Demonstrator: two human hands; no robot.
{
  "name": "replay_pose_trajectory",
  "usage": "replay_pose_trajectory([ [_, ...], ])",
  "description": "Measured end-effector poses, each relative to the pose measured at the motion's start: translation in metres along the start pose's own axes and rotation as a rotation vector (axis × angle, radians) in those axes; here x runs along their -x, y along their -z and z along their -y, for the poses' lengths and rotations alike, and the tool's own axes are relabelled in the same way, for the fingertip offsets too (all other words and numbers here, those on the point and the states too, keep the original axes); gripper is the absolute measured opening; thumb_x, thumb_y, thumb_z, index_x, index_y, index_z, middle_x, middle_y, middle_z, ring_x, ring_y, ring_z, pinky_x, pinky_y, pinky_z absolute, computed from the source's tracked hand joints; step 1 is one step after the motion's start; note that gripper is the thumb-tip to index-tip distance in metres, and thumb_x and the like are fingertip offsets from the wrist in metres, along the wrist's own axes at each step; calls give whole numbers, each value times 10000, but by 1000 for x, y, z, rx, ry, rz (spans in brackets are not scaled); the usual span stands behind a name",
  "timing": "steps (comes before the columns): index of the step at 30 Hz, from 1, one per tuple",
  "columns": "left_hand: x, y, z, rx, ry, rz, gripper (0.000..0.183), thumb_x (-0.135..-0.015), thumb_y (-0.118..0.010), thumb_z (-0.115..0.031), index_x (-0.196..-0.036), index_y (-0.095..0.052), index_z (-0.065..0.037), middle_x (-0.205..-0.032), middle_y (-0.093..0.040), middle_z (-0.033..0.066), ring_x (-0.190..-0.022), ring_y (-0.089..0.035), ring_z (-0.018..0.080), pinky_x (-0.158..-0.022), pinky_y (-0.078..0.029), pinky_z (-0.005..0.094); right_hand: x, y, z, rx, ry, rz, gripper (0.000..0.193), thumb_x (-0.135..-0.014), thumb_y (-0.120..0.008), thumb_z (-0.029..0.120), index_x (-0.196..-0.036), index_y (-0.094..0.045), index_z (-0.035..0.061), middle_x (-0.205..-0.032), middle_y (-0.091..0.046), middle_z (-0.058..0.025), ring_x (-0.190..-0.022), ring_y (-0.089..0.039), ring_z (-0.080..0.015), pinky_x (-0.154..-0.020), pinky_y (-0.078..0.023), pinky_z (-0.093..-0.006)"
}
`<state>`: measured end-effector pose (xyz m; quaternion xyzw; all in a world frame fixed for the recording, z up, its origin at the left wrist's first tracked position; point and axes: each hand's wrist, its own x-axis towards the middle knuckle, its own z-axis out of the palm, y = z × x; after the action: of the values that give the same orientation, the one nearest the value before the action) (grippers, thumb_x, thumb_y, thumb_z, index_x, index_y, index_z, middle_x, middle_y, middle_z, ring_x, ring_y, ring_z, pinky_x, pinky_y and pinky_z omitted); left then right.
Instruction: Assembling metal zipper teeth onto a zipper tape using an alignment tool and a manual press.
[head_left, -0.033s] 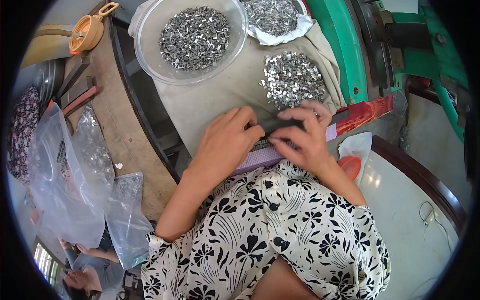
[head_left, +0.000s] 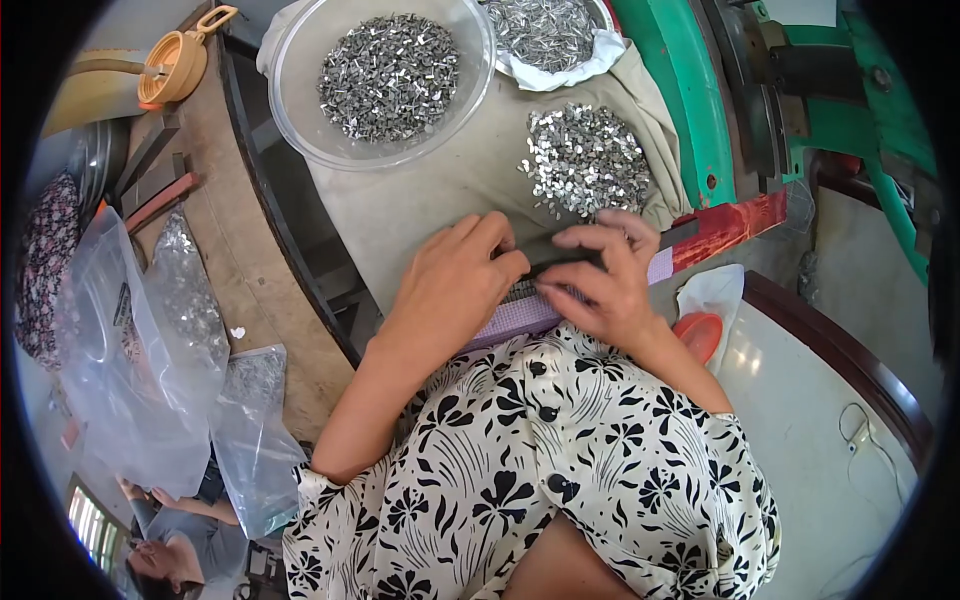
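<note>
My left hand is curled, its thumb and forefinger pressed together over a dark narrow strip of small metal pieces. What sits in that pinch is hidden. Facing it, my right hand brings thumb and forefinger close together at the strip's right part, the other fingers bent above. Anything between those fingertips is too small to make out. Under both hands runs a lilac checked band along the near edge of the cloth. Beyond my right hand lies a loose heap of small shiny metal pieces.
A clear round tub of metal pieces and a bowl of thin metal pins stand on the beige cloth. Plastic bags and an orange lid-like piece lie left. Green machinery borders the right. Another person sits lower left.
My right hand has shifted very slightly left and down, its upper fingers bending a little differently. The left hand stays in place.
</note>
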<state>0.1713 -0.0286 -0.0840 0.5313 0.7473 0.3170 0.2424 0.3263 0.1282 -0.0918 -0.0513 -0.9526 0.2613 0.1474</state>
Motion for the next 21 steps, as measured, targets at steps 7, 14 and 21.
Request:
replay_pose_trajectory([
  [7, -6, -2, -2, -111, -39, 31, 104, -739, -725, -72, -832, -681, -58, -902, -560, 53, -872, -593, 236, -745, -510, 377, 1, 7, -9, 35, -79, -39, 180, -675, -825, 153, -840, -758, 180, -1137, -638, -5, -1181, -436, -325, -1011, -324, -423],
  [14, -5, -2, -5, -83, -4, -3, 53, -794, -628, -90, -784, -634, -38, -887, -550, 65, -881, -593, 231, -779, -507, 372, -28, 10, -19, 172, -117, -56, 174, -691, -829, 139, -845, -749, 147, -1121, -645, -22, -1183, -452, -337, -1009, -315, -434],
  [21, 2, 11, 3, -122, 100, -126, 111, -755, -697, -54, -845, -633, -37, -907, -542, 65, -867, -592, 247, -755, -514, 387, -34, 5, -14, 158, -131, -36, 170, -672, -822, 128, -816, -733, 144, -1118, -650, -17, -1181, -451, -336, -1012, -317, -440],
])
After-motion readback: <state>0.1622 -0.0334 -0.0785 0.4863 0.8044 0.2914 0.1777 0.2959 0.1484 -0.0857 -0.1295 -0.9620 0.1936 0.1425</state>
